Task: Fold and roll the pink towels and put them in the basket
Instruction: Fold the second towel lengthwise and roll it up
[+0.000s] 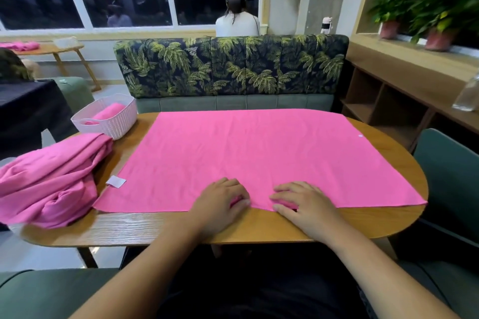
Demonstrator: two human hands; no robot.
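A pink towel (248, 153) lies spread flat across the wooden table (160, 228), with a white tag at its near left corner. My left hand (220, 202) and my right hand (303, 204) sit side by side at the middle of the towel's near edge. Each hand pinches that edge between thumb and curled fingers. A white woven basket (114, 124) stands at the table's far left corner and holds one rolled pink towel (108, 111). A heap of crumpled pink towels (49, 181) lies at the table's left end, partly hanging over the side.
A palm-print sofa back (230, 65) stands behind the table. A green chair (448, 168) is at the right, with wooden shelves (383, 101) and potted plants (438, 15) beyond. A person (237, 21) sits facing the window. A side table (51, 49) at far left carries more pink cloth.
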